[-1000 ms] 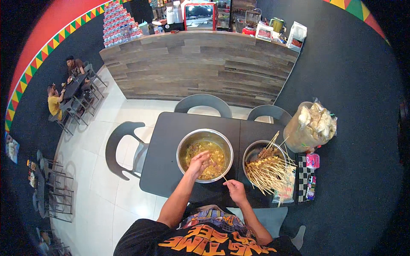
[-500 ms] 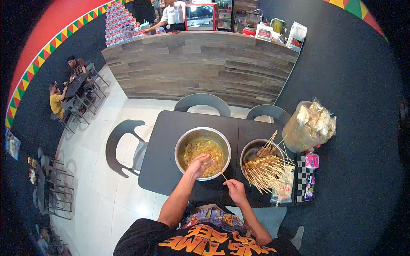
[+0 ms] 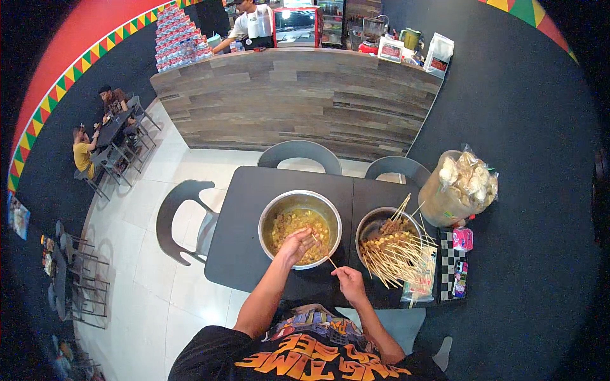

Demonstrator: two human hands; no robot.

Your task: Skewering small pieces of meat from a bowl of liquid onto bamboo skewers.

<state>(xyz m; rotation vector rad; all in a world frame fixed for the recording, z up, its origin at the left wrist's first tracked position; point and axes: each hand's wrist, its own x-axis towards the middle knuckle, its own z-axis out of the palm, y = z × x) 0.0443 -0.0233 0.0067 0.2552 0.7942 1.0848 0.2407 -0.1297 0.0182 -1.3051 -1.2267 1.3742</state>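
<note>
My left hand [image 3: 297, 247] is closed over the large metal bowl [image 3: 262, 223], its fingers round what looks like a piece of meat at the upper end of a wooden skewer [image 3: 331, 261]. Low at the bowl's near right edge, my right hand [image 3: 349, 284] grips the skewer's bare lower end. Small yellowish-brown chunks [image 3: 298, 222] in yellow liquid lie in the bowl. To the right, a second metal bowl [image 3: 359, 232] holds several loaded skewers [image 3: 397, 257], their bare sticks fanned toward me over its rim.
Both bowls stand on a dark table [image 3: 238, 209]. A plastic packet [image 3: 420, 286], a checkered tray [image 3: 447, 254] and a big bag of pale puffy food [image 3: 460, 187] are at the right. Grey chairs [image 3: 184, 219] surround it; a person [image 3: 251, 25] stands behind the wood-clad counter [image 3: 286, 105].
My hands and the skewer hold nearly the same pose over the bowl. The whole view has shifted slightly, and the person behind the counter leans a little differently.
</note>
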